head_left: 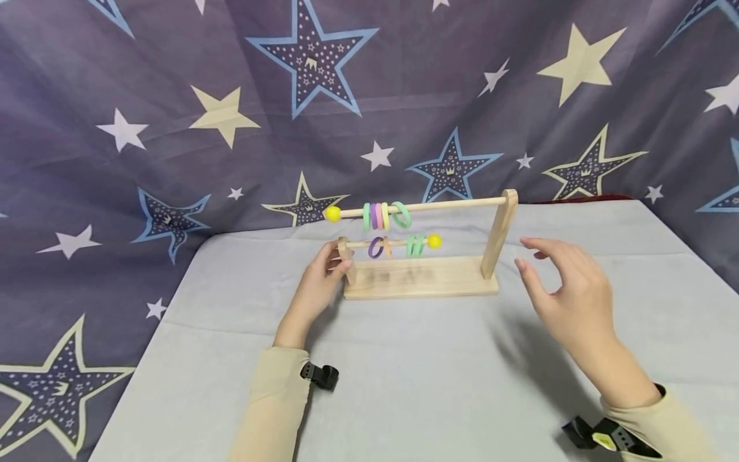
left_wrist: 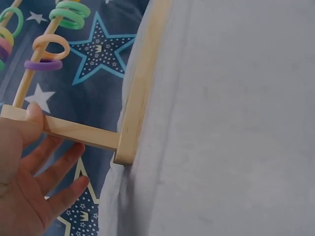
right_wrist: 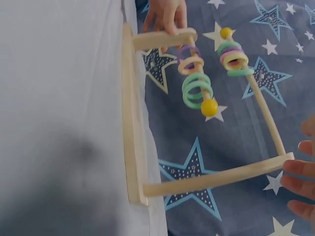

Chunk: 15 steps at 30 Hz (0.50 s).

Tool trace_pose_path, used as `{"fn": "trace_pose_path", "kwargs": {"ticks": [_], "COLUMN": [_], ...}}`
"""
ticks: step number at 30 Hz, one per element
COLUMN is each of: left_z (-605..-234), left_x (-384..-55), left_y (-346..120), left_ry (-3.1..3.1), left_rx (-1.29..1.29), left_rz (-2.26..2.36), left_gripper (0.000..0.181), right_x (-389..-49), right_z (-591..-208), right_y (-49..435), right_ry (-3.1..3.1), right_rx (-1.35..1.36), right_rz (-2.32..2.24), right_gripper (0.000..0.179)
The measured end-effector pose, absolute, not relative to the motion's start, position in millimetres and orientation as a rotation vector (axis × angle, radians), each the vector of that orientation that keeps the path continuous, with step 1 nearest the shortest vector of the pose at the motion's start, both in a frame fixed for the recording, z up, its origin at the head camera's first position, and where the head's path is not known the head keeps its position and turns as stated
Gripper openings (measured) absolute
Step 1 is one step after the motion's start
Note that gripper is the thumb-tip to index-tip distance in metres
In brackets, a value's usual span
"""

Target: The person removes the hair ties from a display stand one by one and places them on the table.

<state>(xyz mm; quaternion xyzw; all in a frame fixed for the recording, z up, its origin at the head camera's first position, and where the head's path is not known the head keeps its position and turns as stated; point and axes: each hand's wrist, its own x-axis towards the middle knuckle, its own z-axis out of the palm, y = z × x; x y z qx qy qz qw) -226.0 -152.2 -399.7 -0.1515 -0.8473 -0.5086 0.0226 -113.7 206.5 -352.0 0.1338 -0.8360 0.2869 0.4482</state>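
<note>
A wooden ring stand (head_left: 421, 285) with a flat base, two posts and two rods stands on the table. Its upper rod (head_left: 456, 205) carries several coloured rings (head_left: 378, 217) and ends in a yellow ball (head_left: 333, 213). On the lower rod hang a purple ring (head_left: 376, 248), an orange ring (left_wrist: 60, 45) and two green rings (head_left: 415, 246), with a yellow ball (head_left: 434, 241) at the tip. My left hand (head_left: 314, 285) pinches the top of the short left post (left_wrist: 78, 132) between thumb and fingers. Holding nothing, my right hand (head_left: 574, 295) hovers right of the tall post (head_left: 500, 234), fingers loosely bent.
A pale grey cloth (head_left: 404, 372) covers the table. Behind it hangs a dark curtain (head_left: 173, 64) with a star print. Black straps with small devices (head_left: 320, 375) sit on both wrists.
</note>
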Motion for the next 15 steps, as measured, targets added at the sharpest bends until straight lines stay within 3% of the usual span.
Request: {"fn": "trace_pose_path", "kwargs": {"ticks": [8,15], "left_z": [-400.0,-397.7], "left_x": [-227.7,-227.3], "left_y": [-155.3,-153.3], "left_ry": [-2.557,-2.412], "left_rx": [-0.479,-0.423], "left_rz": [-1.601,-1.867], "left_gripper": [0.044,0.046], "right_x": [-115.5,-125.2], "right_z": [-350.1,-356.4], "right_y": [188.2,168.4], "right_ry": [-2.147,-2.293], "right_rx": [0.435,0.417], "right_rz": [0.938,1.111], "right_gripper": [0.034,0.024]}}
